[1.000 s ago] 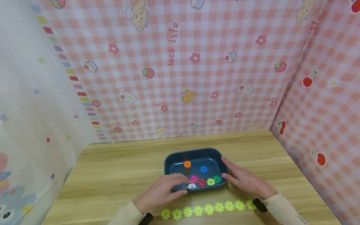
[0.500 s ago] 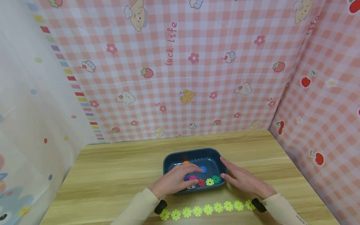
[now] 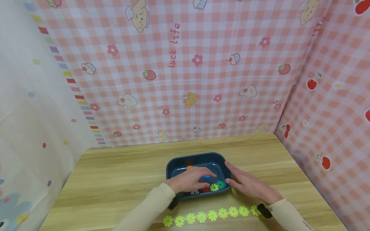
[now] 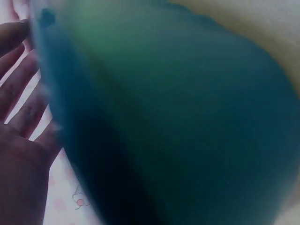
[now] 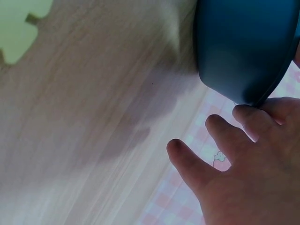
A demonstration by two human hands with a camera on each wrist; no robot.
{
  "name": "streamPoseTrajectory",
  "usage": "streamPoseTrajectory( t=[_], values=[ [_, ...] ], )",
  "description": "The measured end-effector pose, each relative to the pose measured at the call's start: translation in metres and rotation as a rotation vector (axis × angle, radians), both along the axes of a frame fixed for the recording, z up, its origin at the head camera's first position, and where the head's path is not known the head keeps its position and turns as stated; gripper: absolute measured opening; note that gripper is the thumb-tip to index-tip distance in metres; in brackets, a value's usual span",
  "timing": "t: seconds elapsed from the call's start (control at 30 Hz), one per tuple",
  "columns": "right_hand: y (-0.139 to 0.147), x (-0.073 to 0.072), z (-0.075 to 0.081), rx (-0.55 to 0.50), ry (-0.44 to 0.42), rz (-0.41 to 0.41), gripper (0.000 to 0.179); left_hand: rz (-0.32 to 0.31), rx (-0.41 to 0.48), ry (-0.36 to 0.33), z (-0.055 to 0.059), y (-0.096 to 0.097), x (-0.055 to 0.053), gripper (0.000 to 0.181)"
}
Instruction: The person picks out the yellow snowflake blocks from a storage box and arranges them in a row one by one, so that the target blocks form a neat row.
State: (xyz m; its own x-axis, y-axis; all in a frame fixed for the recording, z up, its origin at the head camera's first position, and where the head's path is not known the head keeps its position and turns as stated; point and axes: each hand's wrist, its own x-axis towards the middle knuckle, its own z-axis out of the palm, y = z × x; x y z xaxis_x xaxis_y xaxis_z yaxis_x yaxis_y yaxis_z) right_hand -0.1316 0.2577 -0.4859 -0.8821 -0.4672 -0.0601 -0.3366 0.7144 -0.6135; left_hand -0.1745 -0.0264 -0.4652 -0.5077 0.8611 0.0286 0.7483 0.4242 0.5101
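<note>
A dark blue tray (image 3: 170, 165) holds several small notched plastic discs. My left hand (image 3: 188, 179) reaches down into it from the near left, thumb and forefinger apart, over a blue disc (image 3: 207, 176) and a red disc (image 3: 205, 189). Nothing shows between those fingers. My right hand (image 3: 251, 185) rests against the tray's right end with its fingers extended, as the right wrist view also shows. To the right inside lie a yellow-green disc (image 3: 214, 187) and a green disc (image 3: 220, 184). The left hand partly hides an orange disc (image 3: 189, 167) and a white disc (image 3: 195, 192).
A row of several yellow-green discs (image 3: 212, 215) lies on the wooden table (image 3: 121, 179) in front of the tray. Both wrists wear black bands. A pink checked cloth (image 3: 162, 83) hangs behind the table, with more cloth at both sides.
My left hand has moved right and farther into the tray, from its near left edge to over the blue and red discs. The right hand stays at the tray's right end.
</note>
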Motion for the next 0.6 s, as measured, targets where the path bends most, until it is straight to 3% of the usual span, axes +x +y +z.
streamPoseTrajectory(
  t=[0.17, 0.37, 0.43, 0.6],
  values=[
    [0.0, -0.001, 0.0, 0.004, -0.005, 0.0, 0.075, -0.001, -0.038, -0.021, -0.002, 0.009, -0.006, 0.037],
    [0.0, -0.001, 0.001, 0.004, -0.011, 0.004, 0.074, -0.024, -0.063, -0.068, 0.001, 0.017, -0.004, 0.038],
    [0.0, -0.001, 0.001, 0.005, -0.009, 0.01, 0.075, -0.041, -0.061, -0.07, 0.008, 0.018, -0.003, 0.039],
    [0.001, -0.001, 0.0, -0.006, 0.001, 0.015, 0.075, -0.065, -0.077, 0.007, 0.034, 0.023, -0.008, 0.038]
  ],
)
